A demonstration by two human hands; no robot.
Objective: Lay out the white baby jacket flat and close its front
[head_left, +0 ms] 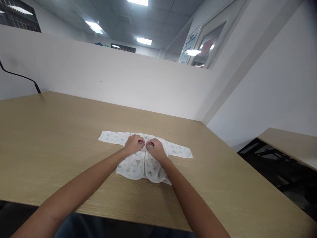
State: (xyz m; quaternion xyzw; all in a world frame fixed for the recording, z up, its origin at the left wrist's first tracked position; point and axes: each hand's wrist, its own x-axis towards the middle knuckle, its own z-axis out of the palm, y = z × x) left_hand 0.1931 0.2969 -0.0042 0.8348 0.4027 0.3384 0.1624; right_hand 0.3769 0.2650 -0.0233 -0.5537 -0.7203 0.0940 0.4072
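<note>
A small white baby jacket [133, 167] with a faint coloured print lies spread on the table, its sleeves stretched out to both sides. Its front edges meet down the middle and curve apart at the hem. My left hand [134, 144] pinches the left front edge just below the neckline. Close beside it, my right hand [155, 148] pinches the right front edge at the same height. Thumb and forefinger are pressed together on each hand, and the fingertips nearly touch. Whether a fastener sits between them is too small to make out.
The wooden table [74, 132] runs up to a white partition [138, 82] at the back. A black cable [22, 76] hangs at the far left. On the right stands a lower wooden surface [292, 142] with dark framework beneath. The table's front edge is near my body.
</note>
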